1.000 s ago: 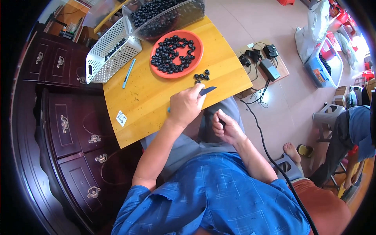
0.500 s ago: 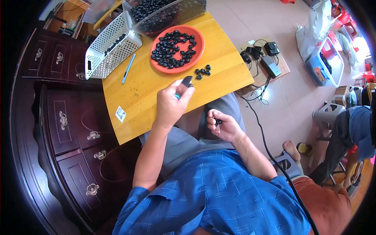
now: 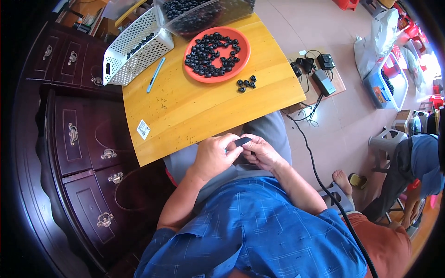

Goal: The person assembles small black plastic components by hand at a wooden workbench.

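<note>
My left hand [image 3: 214,155] is closed on a small knife, whose dark blade [image 3: 242,141] points right, with a bit of its teal handle showing between the fingers. The blade's tip reaches my right hand [image 3: 263,154], which is closed with curled fingers on a small black round part, mostly hidden. Both hands meet over my lap, just off the near edge of the wooden table [image 3: 194,109]. Several like black parts [image 3: 246,84] lie loose on the tabletop. Beyond them an orange-red plate [image 3: 247,48] bears many more.
A white perforated basket [image 3: 139,58] and a clear bin [image 3: 208,16] of black parts stand at the table's far side. A light-blue pen-like tool [image 3: 156,75] lies nearby. Dark drawers [image 3: 83,139] flank the left; cables and adapters [image 3: 323,82] lie right. Another person sits at right.
My left hand has come down from over the table with the knife, meeting my right hand over my lap. One small dark part by the blade is no longer visible there.
</note>
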`<state>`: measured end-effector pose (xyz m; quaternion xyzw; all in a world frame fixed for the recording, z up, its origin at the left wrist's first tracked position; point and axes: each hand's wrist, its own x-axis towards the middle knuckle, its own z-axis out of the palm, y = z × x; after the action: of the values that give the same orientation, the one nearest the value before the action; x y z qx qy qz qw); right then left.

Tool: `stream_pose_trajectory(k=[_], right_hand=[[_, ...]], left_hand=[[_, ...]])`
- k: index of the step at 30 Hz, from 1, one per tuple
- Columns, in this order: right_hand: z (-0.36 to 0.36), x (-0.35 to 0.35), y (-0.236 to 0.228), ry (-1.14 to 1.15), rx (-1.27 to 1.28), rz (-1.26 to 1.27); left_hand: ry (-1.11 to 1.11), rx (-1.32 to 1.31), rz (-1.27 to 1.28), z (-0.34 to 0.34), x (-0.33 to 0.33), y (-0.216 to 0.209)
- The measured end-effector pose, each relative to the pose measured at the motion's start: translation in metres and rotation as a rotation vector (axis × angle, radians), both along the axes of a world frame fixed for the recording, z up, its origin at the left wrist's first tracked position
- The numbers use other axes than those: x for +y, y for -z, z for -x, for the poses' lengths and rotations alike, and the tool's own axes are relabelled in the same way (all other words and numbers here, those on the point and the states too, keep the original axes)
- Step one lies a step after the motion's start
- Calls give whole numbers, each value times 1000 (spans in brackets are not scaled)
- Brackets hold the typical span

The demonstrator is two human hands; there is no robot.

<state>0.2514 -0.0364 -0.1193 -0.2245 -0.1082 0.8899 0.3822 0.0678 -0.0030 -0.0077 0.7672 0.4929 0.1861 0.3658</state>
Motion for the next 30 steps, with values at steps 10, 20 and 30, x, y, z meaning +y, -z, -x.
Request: stream_pose_trajectory(k=[10, 20, 30], right_hand=[[1, -6, -1, -26, 150, 22], [7, -4, -15, 30, 188, 43], [14, -5, -18, 114, 98, 43]], left_hand=[[-47, -216, 84, -1, -11, 7], [-85, -348, -8, 0, -16, 16], [-101, -130, -469, -4, -23, 28]])
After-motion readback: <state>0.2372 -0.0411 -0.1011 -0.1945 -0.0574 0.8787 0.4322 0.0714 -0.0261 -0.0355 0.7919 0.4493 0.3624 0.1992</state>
